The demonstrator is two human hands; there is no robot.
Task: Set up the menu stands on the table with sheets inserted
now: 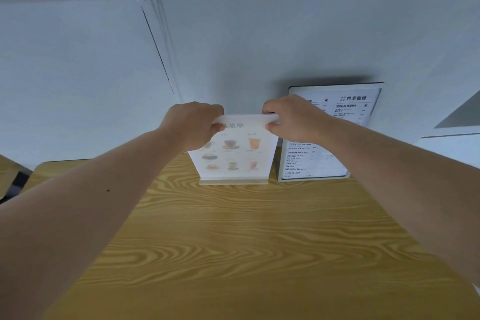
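A small menu stand (233, 181) with a pale wooden base stands upright at the far edge of the wooden table (233, 241). A drinks menu sheet (241, 156) with pictures of cups sits in it. My left hand (193, 125) pinches the sheet's top left corner. My right hand (292, 119) pinches its top right corner. To the right stands a larger black-framed menu stand (327, 138) holding a printed text sheet, against the wall.
A white wall (104, 73) rises right behind the table's far edge, with a dark seam running down it. A white ledge (452, 143) juts in at the right. Another table or seat edge (7, 176) shows at the far left.
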